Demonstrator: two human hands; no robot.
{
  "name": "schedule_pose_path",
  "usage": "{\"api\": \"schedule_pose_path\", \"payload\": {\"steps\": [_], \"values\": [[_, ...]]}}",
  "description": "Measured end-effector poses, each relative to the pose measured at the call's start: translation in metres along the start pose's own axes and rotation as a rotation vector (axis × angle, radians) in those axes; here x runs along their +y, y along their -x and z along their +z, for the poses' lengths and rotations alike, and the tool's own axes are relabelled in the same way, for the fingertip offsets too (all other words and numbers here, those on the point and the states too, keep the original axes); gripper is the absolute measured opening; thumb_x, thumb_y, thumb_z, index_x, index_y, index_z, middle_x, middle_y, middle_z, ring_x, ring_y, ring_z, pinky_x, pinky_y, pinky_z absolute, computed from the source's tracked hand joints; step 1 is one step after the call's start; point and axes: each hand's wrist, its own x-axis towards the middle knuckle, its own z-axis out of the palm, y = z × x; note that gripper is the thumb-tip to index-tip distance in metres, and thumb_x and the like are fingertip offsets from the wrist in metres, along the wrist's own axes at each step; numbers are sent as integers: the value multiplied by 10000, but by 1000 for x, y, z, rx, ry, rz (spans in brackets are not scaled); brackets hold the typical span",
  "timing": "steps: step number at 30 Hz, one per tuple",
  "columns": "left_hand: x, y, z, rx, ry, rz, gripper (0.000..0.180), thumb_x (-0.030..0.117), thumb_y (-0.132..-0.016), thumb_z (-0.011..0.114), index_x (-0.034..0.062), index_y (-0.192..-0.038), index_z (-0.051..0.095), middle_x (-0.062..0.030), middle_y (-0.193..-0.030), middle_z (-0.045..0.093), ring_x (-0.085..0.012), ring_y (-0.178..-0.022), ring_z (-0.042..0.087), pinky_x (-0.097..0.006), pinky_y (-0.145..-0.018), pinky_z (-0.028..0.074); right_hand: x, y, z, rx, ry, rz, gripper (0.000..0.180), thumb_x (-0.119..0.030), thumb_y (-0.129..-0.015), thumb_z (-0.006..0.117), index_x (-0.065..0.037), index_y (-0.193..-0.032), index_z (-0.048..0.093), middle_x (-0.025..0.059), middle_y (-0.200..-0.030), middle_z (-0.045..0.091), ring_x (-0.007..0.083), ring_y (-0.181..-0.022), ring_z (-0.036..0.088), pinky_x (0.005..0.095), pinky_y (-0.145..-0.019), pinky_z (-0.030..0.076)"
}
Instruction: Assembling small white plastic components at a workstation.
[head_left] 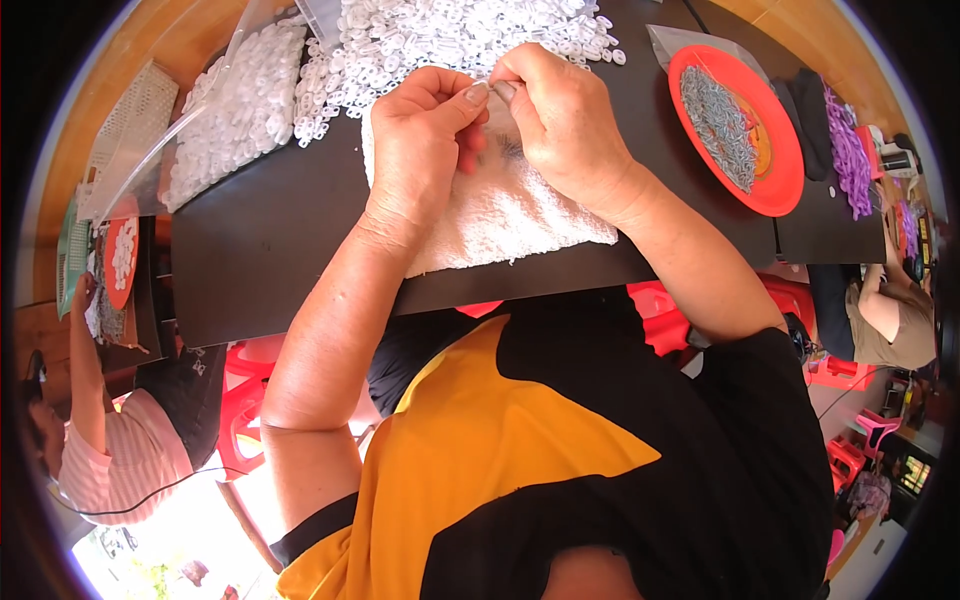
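Note:
My left hand (425, 130) and my right hand (560, 115) meet fingertip to fingertip over a white towel (500, 215) on the black table (270, 230). Both thumbs and forefingers pinch a tiny part (492, 90) between them; it is too small to make out. Just beyond the fingers lies a heap of small white plastic pieces (450, 35). A few grey smudges or small parts lie on the towel under my right hand.
A clear bag of white pieces (235, 105) lies at the left. A red plate of small grey metal parts (735, 125) stands at the right, with purple pieces (850, 160) beyond it. Other people sit at the left (110, 450) and right (890, 310). Red stools stand below the table.

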Motion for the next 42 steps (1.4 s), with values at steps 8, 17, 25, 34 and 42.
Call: {"api": "schedule_pose_path", "payload": {"steps": [8, 17, 25, 34, 42], "values": [[-7, -4, 2, 15, 14, 15, 85, 70, -925, 612, 4, -872, 611, -20, -693, 582, -86, -527, 495, -229, -442, 378, 2, 2, 4, 0, -82, 59, 151, 64, -838, 512, -4, -942, 598, 153, -801, 661, 287, -700, 650, 354, -636, 508], [4, -5, -1, -65, 39, -53, 124, 112, -899, 631, -12, -885, 640, -51, -711, 607, -107, -530, 513, -236, -458, 380, 8, -4, -10, -3, -310, 134, 90, -32, -835, 573, -59, -891, 637, 120, -809, 673, 317, -754, 656, 395, -683, 517], [-4, -7, -5, -72, -24, -23, 141, 134, -906, 645, -6, -885, 646, -42, -715, 601, -97, -520, 502, -238, -447, 378, 10, -3, -7, 3, -142, 23, 54, -107, -822, 611, -60, -847, 622, 113, -819, 665, 337, -757, 652, 437, -668, 507], [-3, -14, -8, -38, 77, -15, 132, 103, -902, 632, -28, -917, 637, -74, -736, 620, -121, -512, 511, -244, -447, 401, 28, -19, -34, -74, 91, 41, 138, -68, -843, 595, -69, -947, 685, 87, -812, 694, 207, -731, 668, 302, -693, 505], [-3, -12, -8, -66, 108, 11, 129, 84, -873, 648, -41, -906, 642, -113, -754, 653, -130, -517, 535, -244, -444, 412, 22, -12, -29, -376, 390, -56, 66, -146, -824, 627, -102, -842, 673, 59, -881, 649, 286, -837, 643, 414, -708, 497]]}}
